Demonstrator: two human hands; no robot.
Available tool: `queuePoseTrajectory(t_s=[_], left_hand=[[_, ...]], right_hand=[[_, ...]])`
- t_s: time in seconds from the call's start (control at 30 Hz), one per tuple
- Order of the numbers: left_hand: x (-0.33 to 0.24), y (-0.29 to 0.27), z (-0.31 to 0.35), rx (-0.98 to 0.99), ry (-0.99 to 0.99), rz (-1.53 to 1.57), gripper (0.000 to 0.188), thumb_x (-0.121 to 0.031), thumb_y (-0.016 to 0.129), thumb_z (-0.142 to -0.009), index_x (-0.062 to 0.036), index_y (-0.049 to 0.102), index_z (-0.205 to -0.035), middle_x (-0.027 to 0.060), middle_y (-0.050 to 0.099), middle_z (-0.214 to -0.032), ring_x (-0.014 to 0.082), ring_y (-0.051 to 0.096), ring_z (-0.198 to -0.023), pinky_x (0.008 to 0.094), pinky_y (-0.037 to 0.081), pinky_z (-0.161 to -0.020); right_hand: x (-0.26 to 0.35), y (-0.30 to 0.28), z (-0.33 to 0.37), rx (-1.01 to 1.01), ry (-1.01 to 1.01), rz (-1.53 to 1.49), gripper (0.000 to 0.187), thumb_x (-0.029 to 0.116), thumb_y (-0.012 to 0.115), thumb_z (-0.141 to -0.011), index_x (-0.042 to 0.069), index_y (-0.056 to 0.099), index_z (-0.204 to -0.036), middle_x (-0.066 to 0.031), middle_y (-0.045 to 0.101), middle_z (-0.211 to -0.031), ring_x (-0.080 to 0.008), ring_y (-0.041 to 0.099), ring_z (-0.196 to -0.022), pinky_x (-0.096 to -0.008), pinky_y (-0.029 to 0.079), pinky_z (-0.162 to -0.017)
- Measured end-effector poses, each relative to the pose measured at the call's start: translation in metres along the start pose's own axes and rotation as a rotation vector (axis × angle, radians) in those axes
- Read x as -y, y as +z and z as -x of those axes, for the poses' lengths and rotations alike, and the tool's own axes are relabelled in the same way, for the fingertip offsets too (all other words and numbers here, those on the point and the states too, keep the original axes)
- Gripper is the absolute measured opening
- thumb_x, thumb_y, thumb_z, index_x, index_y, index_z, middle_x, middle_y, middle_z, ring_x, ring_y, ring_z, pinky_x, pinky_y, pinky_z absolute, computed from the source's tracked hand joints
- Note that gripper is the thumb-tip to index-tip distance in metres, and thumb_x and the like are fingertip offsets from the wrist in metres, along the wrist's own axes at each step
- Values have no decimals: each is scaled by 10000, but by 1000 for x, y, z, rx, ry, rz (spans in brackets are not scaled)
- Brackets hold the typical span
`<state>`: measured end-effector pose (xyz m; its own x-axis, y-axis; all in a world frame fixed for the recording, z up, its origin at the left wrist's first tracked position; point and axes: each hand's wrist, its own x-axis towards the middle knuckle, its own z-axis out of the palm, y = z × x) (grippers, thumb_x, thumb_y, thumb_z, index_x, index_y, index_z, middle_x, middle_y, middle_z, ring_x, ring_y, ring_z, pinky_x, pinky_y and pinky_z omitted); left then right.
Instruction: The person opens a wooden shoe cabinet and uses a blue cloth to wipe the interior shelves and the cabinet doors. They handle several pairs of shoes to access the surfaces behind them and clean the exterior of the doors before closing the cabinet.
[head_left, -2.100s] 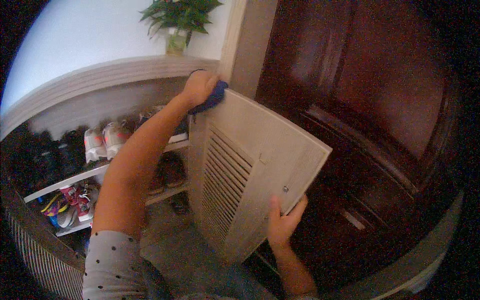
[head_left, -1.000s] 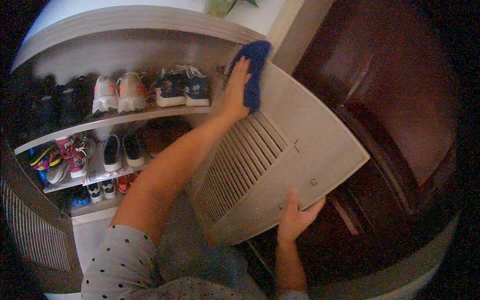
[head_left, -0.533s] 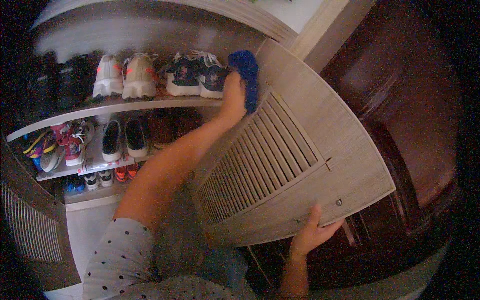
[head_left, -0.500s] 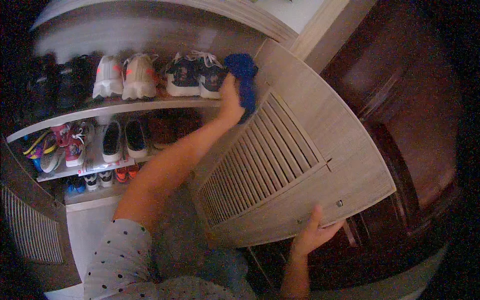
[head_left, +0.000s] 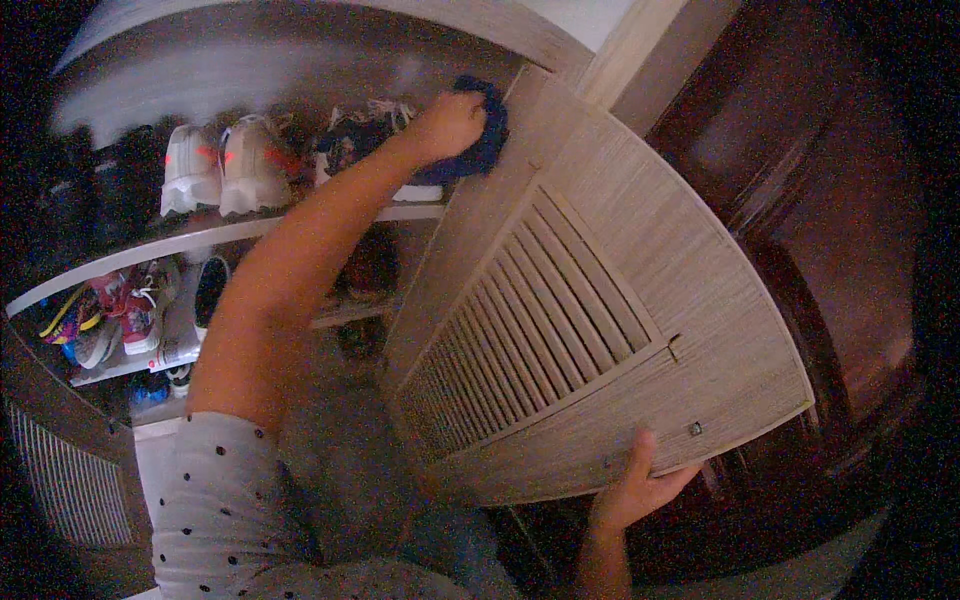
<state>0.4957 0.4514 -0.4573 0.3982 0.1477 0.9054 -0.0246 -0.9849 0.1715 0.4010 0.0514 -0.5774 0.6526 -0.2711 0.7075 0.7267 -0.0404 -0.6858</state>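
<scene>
Dark door: a tall dark reddish-brown wooden panelled door (head_left: 800, 200) fills the right side, behind the open cabinet door.
Cabinet door: a pale wood-grain cabinet door with a slatted louvre panel (head_left: 600, 330) stands swung open across the middle of the view, its hinge side toward the shelves and its free edge toward the dark door; a small metal fitting sits near its lower free corner.
Shoe cabinet: an open light-wood shoe cabinet with white shelves (head_left: 300, 225) takes up the left half, its top edge blurred.
Upper shelf: a pair of white trainers with red marks (head_left: 225, 165) stands side by side, with dark trainers (head_left: 355, 145) just beside them, partly hidden by the forearm.
Lower shelf: small multicoloured children's shoes (head_left: 110, 320) lie crowded at the left end; the pairs further right are too dark to tell apart.
Sleeve: a grey short sleeve with dark dots (head_left: 215, 500) covers the person's left shoulder at the lower edge.
Left hand: the left hand (head_left: 450, 125) is stretched up to the top corner of the cabinet door on its hinge side, fingers clenched over the cloth and pressing it against the door.
Cloth: a dark blue soft cleaning cloth (head_left: 485, 140) sits bunched under the left hand, touching the upper corner of the cabinet door, right next to the dark trainers.
Right hand: the right hand (head_left: 640, 490) grips the lower free edge of the cabinet door, thumb on the front face, the fingers wrapped behind and out of sight.
</scene>
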Motion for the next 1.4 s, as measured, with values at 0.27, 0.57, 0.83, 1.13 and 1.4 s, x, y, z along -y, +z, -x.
queuePoseTrajectory(t_s=[0.27, 0.57, 0.83, 1.13, 1.4], left_hand=[[3, -10, -8, 5, 32, 13, 300, -244, 426, -802, 22, 561, -827, 260, 557, -802, 427, 537, -758, 476, 432, -689], [13, -49, 13, -319, -1113, 910, 356, -263, 385, -827, 20, 560, -953, 212, 577, -944, 309, 564, -870, 426, 451, -722], [42, -21, -20, -44, -1029, 1044, 312, -234, 443, -792, 22, 570, -920, 201, 588, -905, 306, 581, -821, 419, 468, -690], [48, 37, 0, 255, -937, 1004, 269, -201, 509, -753, 23, 580, -884, 189, 601, -861, 304, 600, -766, 411, 488, -653], [-3, 10, 61, -95, -691, 212, 302, -225, 554, -745, 48, 567, -873, 234, 588, -864, 364, 583, -810, 423, 475, -696]], right_hand=[[-1, -3, 3, -36, 76, -16, 646, 84, 601, -770, -24, 221, -1281, -185, 342, -1261, -269, 390, -1089, -381, 318, -929], [-12, 4, -6, 55, -29, -52, 633, 84, 597, -776, -27, 225, -1276, -178, 335, -1266, -262, 378, -1097, -376, 303, -938], [7, 14, -15, 99, 34, -79, 679, 64, 614, -755, -9, 196, -1285, -190, 316, -1272, -273, 352, -1124, -398, 299, -947], [1, 3, -5, 43, 23, -44, 605, 95, 599, -774, -29, 255, -1256, -172, 362, -1242, -257, 405, -1067, -365, 331, -909], [-25, 19, -1, 7, -46, 106, 589, 146, 618, -772, -49, 294, -1224, -184, 427, -1167, -260, 450, -997, -368, 384, -849]])
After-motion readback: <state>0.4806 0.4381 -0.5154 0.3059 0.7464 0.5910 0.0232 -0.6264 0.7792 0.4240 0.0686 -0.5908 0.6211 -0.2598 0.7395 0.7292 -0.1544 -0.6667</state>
